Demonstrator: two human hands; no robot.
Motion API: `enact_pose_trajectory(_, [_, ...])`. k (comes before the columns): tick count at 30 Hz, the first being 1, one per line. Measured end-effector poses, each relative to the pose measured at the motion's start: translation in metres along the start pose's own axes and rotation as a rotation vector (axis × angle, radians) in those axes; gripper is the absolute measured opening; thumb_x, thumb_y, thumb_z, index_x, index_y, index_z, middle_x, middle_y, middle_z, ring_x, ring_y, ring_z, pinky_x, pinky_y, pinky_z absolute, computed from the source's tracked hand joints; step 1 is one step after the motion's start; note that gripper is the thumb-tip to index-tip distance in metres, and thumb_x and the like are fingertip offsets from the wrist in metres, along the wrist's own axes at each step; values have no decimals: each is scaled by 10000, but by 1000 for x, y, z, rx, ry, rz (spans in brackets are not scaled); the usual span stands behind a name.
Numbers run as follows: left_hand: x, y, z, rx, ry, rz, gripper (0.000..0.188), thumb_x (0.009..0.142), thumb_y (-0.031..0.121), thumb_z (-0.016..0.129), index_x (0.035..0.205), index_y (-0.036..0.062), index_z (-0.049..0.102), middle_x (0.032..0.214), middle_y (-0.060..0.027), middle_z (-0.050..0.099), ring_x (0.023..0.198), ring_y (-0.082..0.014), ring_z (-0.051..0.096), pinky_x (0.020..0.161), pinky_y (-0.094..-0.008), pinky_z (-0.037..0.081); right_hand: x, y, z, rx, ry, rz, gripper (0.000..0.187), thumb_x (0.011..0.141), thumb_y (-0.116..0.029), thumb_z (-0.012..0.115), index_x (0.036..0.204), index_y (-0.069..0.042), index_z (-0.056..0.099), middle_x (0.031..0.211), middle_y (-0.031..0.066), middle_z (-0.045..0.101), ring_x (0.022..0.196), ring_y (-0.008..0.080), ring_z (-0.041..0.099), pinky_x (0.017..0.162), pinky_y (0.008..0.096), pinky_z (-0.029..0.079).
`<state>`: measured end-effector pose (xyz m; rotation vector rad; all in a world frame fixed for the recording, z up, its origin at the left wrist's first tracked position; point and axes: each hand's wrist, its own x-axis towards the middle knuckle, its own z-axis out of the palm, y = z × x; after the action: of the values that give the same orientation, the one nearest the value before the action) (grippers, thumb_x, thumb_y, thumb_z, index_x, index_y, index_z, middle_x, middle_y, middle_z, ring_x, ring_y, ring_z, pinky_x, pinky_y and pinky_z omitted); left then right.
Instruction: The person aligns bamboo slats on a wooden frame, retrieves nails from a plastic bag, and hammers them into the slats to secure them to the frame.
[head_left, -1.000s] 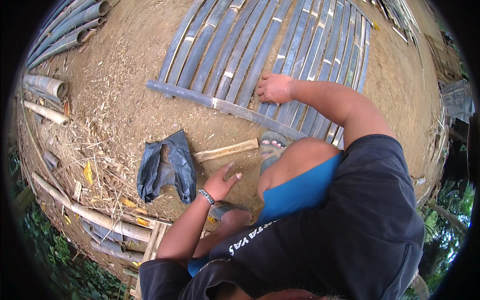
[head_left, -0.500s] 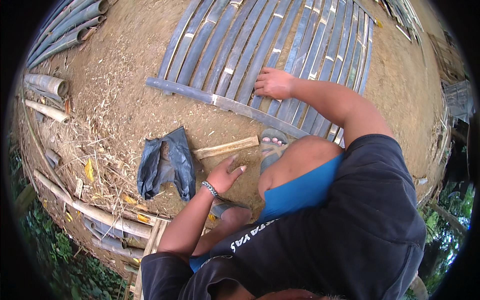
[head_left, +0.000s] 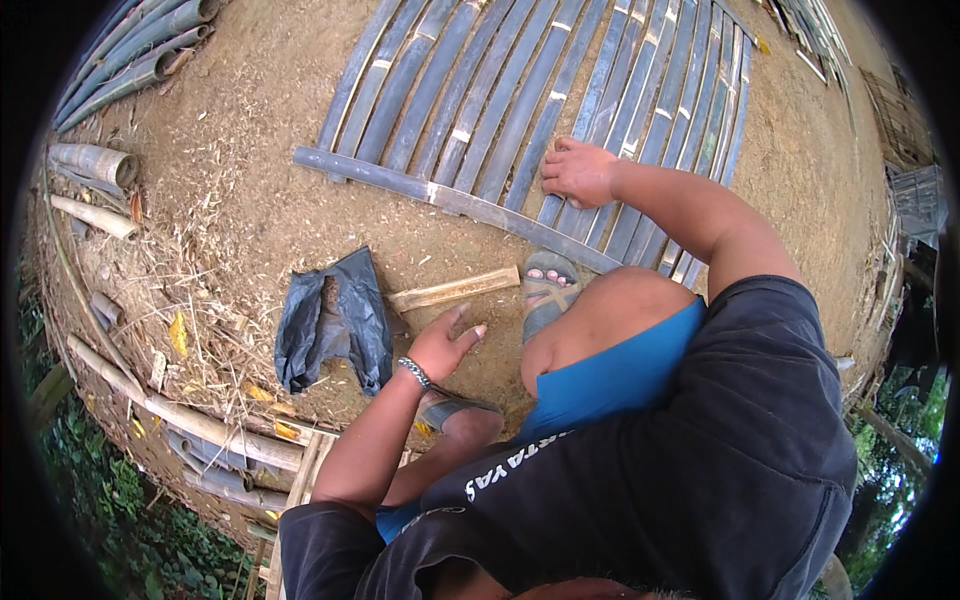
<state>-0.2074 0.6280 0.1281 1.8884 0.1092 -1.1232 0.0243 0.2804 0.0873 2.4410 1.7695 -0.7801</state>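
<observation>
A panel of split bamboo slats [head_left: 470, 105], dark with pale joints, lies on the ground ahead. A crosswise bamboo strip [head_left: 380, 174] runs along its near edge. My right hand [head_left: 582, 174] rests on the panel just beyond that strip, its fingers curled down around a bamboo slat [head_left: 551, 208]; the fingertips are partly hidden. My left hand [head_left: 442, 345] hovers above the dirt with thumb and fingers apart, holding nothing. Beside it lie a crumpled black plastic bag [head_left: 335, 320] and a short pale piece of split bamboo [head_left: 456, 289].
My sandalled foot [head_left: 548, 290] is near the panel's close edge. Bamboo poles [head_left: 140, 55] are stacked at far left, with cut bamboo lengths [head_left: 95, 166] below. A long pole [head_left: 200, 425] borders greenery at lower left. Shavings litter the dirt; thin strips [head_left: 815, 40] lie at far right.
My right hand has shifted a little to the right across the slats. My left hand has moved slightly to the right, still apart from the bag.
</observation>
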Motion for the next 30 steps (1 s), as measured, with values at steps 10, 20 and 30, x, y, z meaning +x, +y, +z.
enact_pose_trajectory(10, [-2,5,-9,-9,-36,-49,711,949,450,688,1443,-26,503,1369,-284,599,1294,-360,584,1078,-380,447,2,-3,1,62,176,63,353,709,-240,762,1039,-139,686,1119,46,609,1147,243,544,1031,438,387])
enact_pose_trajectory(20, [11,-21,8,-59,-8,7,694,955,440,685,1453,-9,504,1411,-245,588,1291,-330,590,1068,-368,453,-26,-9,13,29,-5,9,355,725,-231,756,1064,-148,692,1130,24,615,1187,225,533,1074,434,375])
enact_pose_trajectory(30, [14,-19,4,-47,-11,10,681,956,429,685,1442,-16,512,1408,-254,586,1320,-353,564,1103,-381,428,-23,-11,10,5,111,72,364,744,-241,742,1091,-150,676,1093,18,614,1161,227,533,1070,426,372])
